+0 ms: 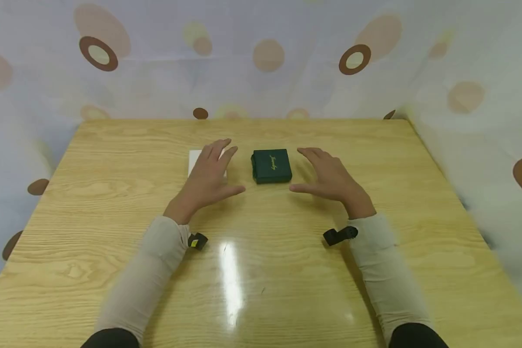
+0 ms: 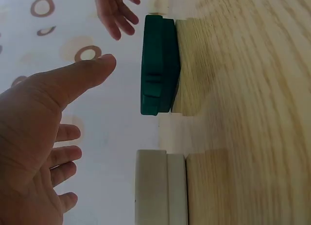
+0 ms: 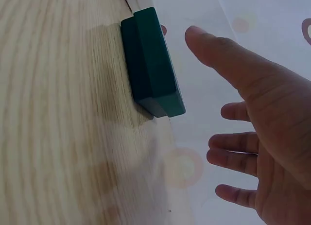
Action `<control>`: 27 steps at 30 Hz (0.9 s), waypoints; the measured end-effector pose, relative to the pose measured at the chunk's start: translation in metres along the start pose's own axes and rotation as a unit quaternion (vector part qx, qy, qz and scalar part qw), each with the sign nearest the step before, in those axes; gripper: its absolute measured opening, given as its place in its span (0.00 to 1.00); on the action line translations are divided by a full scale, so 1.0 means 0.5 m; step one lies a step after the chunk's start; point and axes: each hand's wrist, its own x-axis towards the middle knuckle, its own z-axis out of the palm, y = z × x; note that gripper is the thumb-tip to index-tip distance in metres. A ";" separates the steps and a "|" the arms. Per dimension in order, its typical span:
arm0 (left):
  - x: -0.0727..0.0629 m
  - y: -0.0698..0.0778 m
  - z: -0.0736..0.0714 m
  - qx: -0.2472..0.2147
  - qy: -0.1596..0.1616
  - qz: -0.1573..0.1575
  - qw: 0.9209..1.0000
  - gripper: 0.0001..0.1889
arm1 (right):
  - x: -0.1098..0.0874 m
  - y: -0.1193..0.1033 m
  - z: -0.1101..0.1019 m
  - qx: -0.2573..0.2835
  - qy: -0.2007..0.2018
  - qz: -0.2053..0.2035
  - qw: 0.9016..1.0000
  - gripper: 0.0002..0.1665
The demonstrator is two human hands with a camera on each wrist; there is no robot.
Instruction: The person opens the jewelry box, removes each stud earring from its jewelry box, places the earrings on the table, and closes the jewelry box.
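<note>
A dark green jewelry box (image 1: 271, 167) with gold lettering lies on the wooden table, between the two hands. In the left wrist view a ribbon bow shows on one side of the green box (image 2: 153, 64). My left hand (image 1: 208, 176) is held above a white box (image 1: 194, 158), hiding much of it; the left wrist view shows that white box (image 2: 158, 188) with its lid on. To the right of the green box, my right hand (image 1: 330, 176) hovers with fingers spread, apart from the box (image 3: 153, 64). Neither hand touches anything.
The wooden table (image 1: 278, 270) runs back to a patterned cloth (image 1: 226, 58) that hangs behind it and along its sides. Small black cameras (image 1: 197, 240) are strapped at both wrists.
</note>
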 end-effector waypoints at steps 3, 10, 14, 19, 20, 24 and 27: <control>0.021 0.005 0.020 0.018 -0.038 -0.010 0.999 0.49 | 0.015 0.009 0.014 0.023 -0.009 -0.010 1.000 0.57; 0.061 0.019 0.049 0.025 -0.079 -0.032 0.996 0.47 | 0.045 0.017 0.031 0.057 -0.005 -0.044 0.997 0.54; 0.076 0.020 0.061 0.022 -0.080 -0.036 0.996 0.47 | 0.061 0.016 0.037 0.073 -0.015 -0.053 0.996 0.53; 0.086 0.021 0.070 0.021 -0.091 -0.051 0.994 0.47 | 0.072 0.010 0.038 0.081 -0.034 -0.055 0.995 0.53; 0.087 0.022 0.071 0.021 -0.092 -0.053 0.994 0.47 | 0.073 0.009 0.038 0.080 -0.036 -0.053 0.995 0.53; 0.090 0.025 0.075 0.023 -0.093 -0.055 0.994 0.46 | 0.077 0.008 0.040 0.081 -0.043 -0.047 0.995 0.53; 0.091 0.026 0.078 0.025 -0.093 -0.053 0.994 0.45 | 0.080 0.009 0.044 0.087 -0.048 -0.052 0.994 0.53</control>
